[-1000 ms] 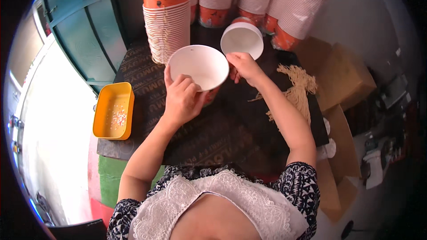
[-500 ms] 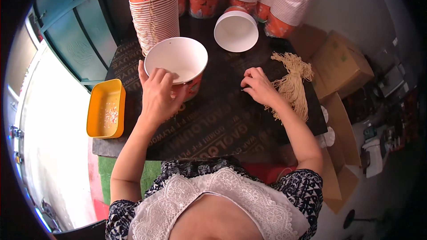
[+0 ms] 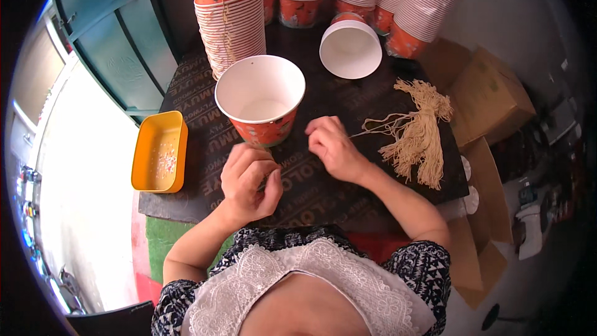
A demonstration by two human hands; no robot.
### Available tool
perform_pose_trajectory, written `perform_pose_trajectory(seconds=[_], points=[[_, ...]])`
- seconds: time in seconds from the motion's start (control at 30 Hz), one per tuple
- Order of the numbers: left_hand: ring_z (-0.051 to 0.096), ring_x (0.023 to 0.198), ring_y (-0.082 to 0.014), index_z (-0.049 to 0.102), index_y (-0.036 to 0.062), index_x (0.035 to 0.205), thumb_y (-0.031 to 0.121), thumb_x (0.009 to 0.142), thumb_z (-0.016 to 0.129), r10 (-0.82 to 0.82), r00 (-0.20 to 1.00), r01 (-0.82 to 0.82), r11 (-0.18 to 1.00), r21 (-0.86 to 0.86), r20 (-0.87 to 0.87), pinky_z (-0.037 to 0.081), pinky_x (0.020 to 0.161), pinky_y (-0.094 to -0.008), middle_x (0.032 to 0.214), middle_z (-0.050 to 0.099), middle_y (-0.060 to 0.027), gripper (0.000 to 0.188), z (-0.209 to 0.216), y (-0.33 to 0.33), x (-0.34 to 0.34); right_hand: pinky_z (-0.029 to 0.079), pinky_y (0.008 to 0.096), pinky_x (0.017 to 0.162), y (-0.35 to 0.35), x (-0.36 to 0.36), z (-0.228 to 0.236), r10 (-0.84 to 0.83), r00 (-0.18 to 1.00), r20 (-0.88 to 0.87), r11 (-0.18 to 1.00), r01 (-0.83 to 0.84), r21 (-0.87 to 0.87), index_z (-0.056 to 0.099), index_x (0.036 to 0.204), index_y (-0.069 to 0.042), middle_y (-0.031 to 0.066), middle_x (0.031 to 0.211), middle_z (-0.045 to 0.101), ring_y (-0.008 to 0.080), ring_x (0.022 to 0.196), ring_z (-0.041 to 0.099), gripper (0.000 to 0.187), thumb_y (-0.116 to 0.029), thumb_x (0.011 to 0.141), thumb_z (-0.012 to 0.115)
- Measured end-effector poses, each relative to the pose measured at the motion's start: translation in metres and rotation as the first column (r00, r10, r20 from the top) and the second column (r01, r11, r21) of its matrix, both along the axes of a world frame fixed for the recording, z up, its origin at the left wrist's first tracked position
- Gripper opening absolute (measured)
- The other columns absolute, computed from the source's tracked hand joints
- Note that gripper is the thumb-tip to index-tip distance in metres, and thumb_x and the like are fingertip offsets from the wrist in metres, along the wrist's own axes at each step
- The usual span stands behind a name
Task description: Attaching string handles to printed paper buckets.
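An orange printed paper bucket (image 3: 264,130) with a white inside stands upright in front of me. My left hand (image 3: 250,180) is just below its near side, fingers curled in; whatever they may hold is hidden. To the right of the bucket, my right hand (image 3: 336,149) is closed on a strand of cream string (image 3: 372,129). That strand runs back to a tied bundle of string (image 3: 429,127) lying on the right part of the dark table.
A tall stack of buckets (image 3: 231,31) rises behind, beside several plastic-wrapped stacks (image 3: 429,0). Another bucket (image 3: 350,50) lies tipped toward me. A yellow tray (image 3: 179,155) with small coloured bits sits at the table's left edge. Cardboard boxes (image 3: 494,99) stand at the right.
My left hand has come off the bucket's rim and moved nearer to me. The right hand has moved left from the bundle, drawing a strand out. The whole view has shifted slightly.
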State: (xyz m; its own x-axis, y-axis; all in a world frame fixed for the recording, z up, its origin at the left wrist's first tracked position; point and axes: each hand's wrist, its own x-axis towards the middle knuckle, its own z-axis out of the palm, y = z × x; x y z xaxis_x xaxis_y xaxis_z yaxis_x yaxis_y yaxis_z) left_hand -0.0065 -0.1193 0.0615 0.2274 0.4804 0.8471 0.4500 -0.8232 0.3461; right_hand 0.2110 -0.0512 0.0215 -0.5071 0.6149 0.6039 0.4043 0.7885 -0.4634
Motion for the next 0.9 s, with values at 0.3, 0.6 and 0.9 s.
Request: perform_pose_trajectory(seconds=[0.3, 0.6, 0.9], points=[[0.055, 0.071, -0.0088, 0.056, -0.0005, 0.090, 0.022, 0.099, 0.051, -0.113, 0.880, 0.455, 0.476, -0.753, 0.461, 0.046, 0.065, -0.0242, 0.077, 0.057, -0.0015, 0.025, -0.011, -0.003, -0.006, 0.039, 0.0207, 0.053, -0.042, -0.039, 0.023, -0.089, 0.699, -0.709, 0.532, -0.569, -0.627, 0.039, 0.124, -0.002, -0.0005, 0.070, 0.050, 0.0060, 0.059, 0.045, 0.035, -0.014, 0.096, 0.056], [0.057, 0.064, -0.0148, 0.051, 0.0024, 0.079, 0.014, 0.089, 0.065, -0.195, 0.975, 0.214, 0.730, -0.649, 0.103, 0.046, 0.058, -0.0278, 0.067, 0.057, -0.0066, 0.021, -0.007, -0.002, 0.001, 0.036, 0.0198, 0.052, -0.054, -0.043, 0.014, -0.079, 0.645, -0.760, 0.410, -0.674, -0.615, 0.035, 0.134, -0.003, -0.0004, 0.073, 0.050, 0.0067, 0.057, 0.044, 0.051, -0.021, 0.094, 0.060], [0.051, 0.059, -0.0117, 0.050, 0.0023, 0.074, 0.015, 0.097, 0.055, -0.089, 0.953, 0.277, 0.646, -0.711, 0.290, 0.041, 0.054, -0.0260, 0.063, 0.053, -0.0037, 0.027, -0.006, -0.009, 0.002, 0.035, 0.0184, 0.053, -0.065, -0.037, 0.018, -0.046, 0.897, -0.440, 0.734, -0.268, -0.624, 0.059, 0.089, -0.001, -0.0052, 0.068, 0.050, 0.0011, 0.062, 0.043, 0.020, -0.020, 0.095, 0.060]])
